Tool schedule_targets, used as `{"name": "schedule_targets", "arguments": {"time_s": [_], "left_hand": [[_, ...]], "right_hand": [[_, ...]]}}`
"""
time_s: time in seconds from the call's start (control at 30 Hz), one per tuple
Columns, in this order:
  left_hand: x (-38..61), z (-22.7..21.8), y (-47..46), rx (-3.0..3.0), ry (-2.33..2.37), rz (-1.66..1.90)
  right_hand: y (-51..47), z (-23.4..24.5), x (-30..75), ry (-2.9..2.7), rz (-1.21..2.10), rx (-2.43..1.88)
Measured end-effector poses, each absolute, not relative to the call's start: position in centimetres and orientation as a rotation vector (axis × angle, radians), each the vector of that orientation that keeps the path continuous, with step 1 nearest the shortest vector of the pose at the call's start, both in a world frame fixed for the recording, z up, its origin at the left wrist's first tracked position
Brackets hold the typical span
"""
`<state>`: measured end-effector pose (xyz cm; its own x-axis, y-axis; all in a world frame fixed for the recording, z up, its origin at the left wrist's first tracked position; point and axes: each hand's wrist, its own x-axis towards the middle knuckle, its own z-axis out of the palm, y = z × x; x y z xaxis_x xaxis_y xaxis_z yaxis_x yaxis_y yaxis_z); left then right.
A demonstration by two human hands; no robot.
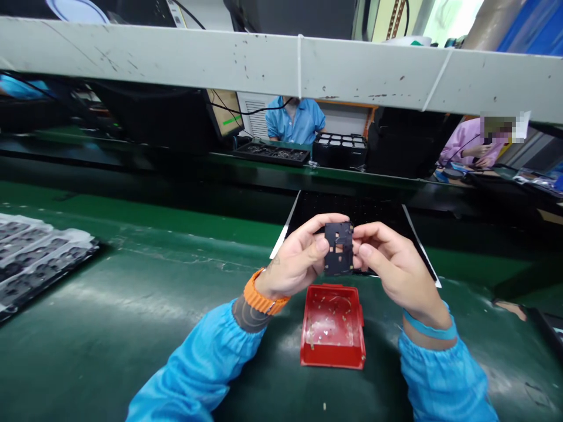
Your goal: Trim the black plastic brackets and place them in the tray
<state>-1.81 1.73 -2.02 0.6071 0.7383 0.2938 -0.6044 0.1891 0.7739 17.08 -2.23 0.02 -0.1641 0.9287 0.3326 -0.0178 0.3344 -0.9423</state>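
A flat black plastic plate (332,264) with several small cut-outs is held up in front of me. My left hand (299,255) is closed on its left side, thumb on the face and fingers behind. At the plate's right edge, my right hand (393,264) has its thumb and fingers pinched together; whether a tiny part sits between them is too small to tell. Below both hands stands a red bin (333,356) with several tiny brass-coloured pieces scattered on its bottom.
To the left lies a tray of black parts in white lining (48,264). Behind my hands is a black sheet with white edges (416,234) on the green bench (167,328). A grey beam (197,58) crosses above. Two people sit beyond, near a monitor (226,111).
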Motion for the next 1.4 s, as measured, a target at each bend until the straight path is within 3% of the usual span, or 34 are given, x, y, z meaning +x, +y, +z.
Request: {"name": "schedule_targets", "arguments": {"time_s": [0.33,0.63,0.87,1.1,1.4], "left_hand": [[-1.8,-2.0,1.8,1.142,0.324,1.227],[-1.6,-2.9,2.1,1.352,0.293,1.268],[-1.5,-2.4,1.5,1.431,0.622,1.321],[-1.8,-2.0,1.3,1.73,0.662,1.542],[-1.9,-1.9,1.4,1.835,0.627,1.614]], "right_hand": [[-2.1,-0.2,17.0,-1.621,1.077,-1.044],[-2.1,0.0,16.5,-1.395,1.061,-0.956],[-1.7,-0.7,17.1,-1.452,0.577,-1.058],[-1.7,-1.2,18.2,-1.67,0.147,-0.871],[-1.6,-1.0,18.1,-1.677,0.051,-0.791]]}}
